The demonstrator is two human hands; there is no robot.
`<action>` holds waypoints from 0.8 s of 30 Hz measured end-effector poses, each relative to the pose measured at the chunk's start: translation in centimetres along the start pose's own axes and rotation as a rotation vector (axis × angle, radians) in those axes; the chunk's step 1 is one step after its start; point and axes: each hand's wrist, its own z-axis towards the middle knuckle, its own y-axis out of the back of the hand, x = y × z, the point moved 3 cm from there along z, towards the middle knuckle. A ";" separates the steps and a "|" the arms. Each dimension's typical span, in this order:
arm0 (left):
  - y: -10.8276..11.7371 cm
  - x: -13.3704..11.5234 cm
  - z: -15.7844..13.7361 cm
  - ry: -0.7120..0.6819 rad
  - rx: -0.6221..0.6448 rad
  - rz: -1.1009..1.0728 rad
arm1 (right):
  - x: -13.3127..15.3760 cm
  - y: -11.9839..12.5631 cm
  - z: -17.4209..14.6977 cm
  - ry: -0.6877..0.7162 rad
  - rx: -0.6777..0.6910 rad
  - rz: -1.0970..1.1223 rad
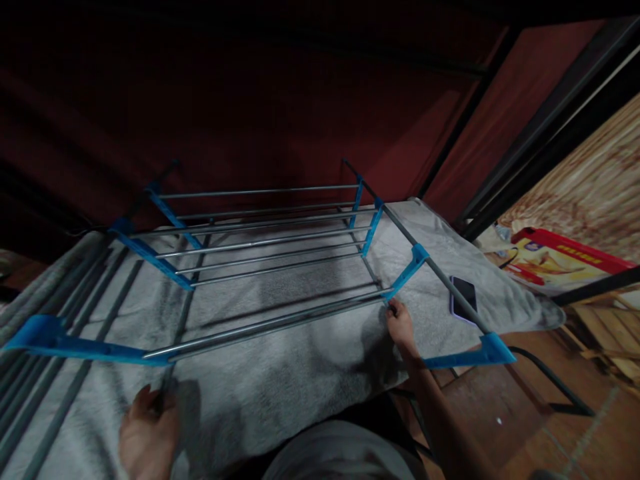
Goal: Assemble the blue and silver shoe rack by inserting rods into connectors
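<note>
Seen from my own head, my left hand and right hand work at the near side of a metal-tube rack that stands on a grey blanket, directly before my lap. The fingers of my left hand curl closed, thumb against forefinger, around the near end of the left lower tube, which runs away from me beneath the frame. My right hand, arm stretched past the near right bracket, has its fingers bent in tightly on the near end of the right lower tube, just below a blue bracket; in this dim light I cannot tell whether my fingertips also touch that bracket. Thin crossbars span the rack from side to side, their ends set in blue plastic pieces. To my left, more grey tubes lie side by side on the blanket, passing under the near left bracket. To my right, a phone with a dark screen rests on the cloth beside the upper right tube. Farther right sits a red and yellow package, and a dark red wall rises behind the rack.
</note>
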 end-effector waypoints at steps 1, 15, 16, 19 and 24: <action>-0.3 -0.2 0.3 0.010 0.026 0.047 | 0.1 0.1 0.1 0.008 -0.002 -0.025; -1.1 -2.7 0.1 0.064 0.032 0.070 | 13.3 -3.1 -10.7 0.432 0.452 0.182; -1.2 -2.6 0.0 0.072 0.020 0.059 | 15.8 -3.8 -11.6 0.478 0.578 0.247; -1.4 -2.4 -0.3 0.066 -0.002 0.024 | 24.0 -5.6 -12.1 0.595 0.757 0.414; -1.6 -2.5 -0.8 0.083 -0.019 0.069 | 35.2 -12.8 -8.3 0.766 0.958 0.387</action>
